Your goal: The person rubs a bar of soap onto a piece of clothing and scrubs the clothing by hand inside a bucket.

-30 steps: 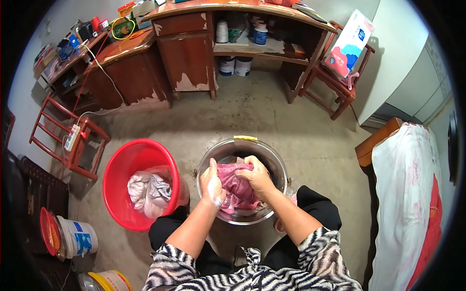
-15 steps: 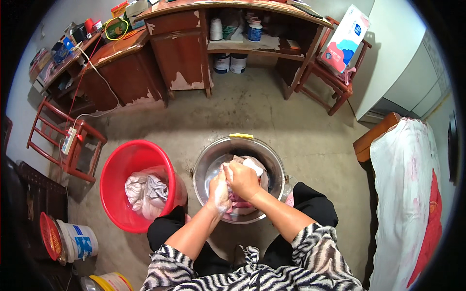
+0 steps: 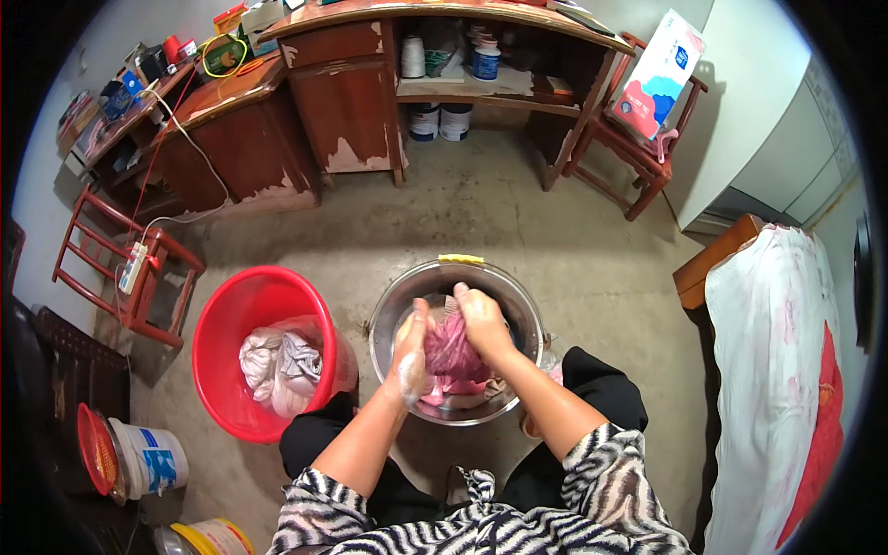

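A steel bucket point(image 3: 381, 305) stands on the floor between my knees, with wet cloths in it. Inside it, a bunched pink cloth point(image 3: 450, 344) is pressed between my two hands. My left hand point(image 3: 410, 347), with white suds on its wrist, grips the cloth's left side. On the other side my right hand point(image 3: 483, 324) curls over the top and right of the bundle. Part of the pink cloth hangs down toward the near rim. My palms and some fingertips are hidden against the fabric.
Left of the bucket stands a red tub point(image 3: 211, 370) holding white and grey laundry point(image 3: 282, 365). A wooden chair point(image 3: 153, 277) with a power strip is farther left. A brown desk point(image 3: 338, 111) spans the back, and a cloth-covered bed point(image 3: 768, 370) lies at right.
My hands were pressed together higher in the bucket. They have spread apart around the pink cloth, which now bulges up between them. A white item beside my right hand no longer shows.
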`<state>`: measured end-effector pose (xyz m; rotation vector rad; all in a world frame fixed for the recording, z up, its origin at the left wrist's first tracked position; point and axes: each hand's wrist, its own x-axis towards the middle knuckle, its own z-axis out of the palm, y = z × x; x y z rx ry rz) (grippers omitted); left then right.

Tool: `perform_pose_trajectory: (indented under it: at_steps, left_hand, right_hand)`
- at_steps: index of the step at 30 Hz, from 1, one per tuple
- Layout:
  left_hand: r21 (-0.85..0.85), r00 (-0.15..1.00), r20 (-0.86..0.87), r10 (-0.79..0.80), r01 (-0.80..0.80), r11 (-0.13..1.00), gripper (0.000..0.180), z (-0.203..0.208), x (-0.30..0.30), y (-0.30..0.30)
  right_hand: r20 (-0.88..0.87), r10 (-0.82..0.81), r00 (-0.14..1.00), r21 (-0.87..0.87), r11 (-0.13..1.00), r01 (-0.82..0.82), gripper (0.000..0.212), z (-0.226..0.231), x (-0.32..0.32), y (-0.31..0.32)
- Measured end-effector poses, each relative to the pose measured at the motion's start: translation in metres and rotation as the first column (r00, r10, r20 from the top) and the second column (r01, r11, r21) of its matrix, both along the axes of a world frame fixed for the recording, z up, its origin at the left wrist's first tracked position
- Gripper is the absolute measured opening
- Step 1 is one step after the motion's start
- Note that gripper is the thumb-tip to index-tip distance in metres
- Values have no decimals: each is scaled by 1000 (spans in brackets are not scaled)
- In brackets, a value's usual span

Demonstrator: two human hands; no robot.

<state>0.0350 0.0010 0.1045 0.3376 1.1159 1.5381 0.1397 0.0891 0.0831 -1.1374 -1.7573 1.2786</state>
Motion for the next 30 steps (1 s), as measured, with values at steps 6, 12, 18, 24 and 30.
perform_pose_trajectory:
  at_steps: [6,12,18,24,30]
  left_hand:
    - [-50,407,-902,-144,233,971,25,0,0,-2]
    - [213,924,-331,190,-123,969,12,12,-15,2]
    - [279,960,128,249,-276,920,13,7,-31,5]
    - [208,899,423,115,-220,953,18,6,-30,6]
    - [11,925,352,141,-155,988,12,-15,-17,10]
  right_hand:
    - [-405,-21,914,-480,856,-193,42,24,20,11]
    - [-352,251,902,-325,871,-369,38,37,29,14]
    - [-85,598,797,-164,780,-604,59,29,28,12]
    - [-329,318,889,-286,864,-415,41,30,24,2]
    - [-298,115,948,145,987,-74,33,47,-5,-31]
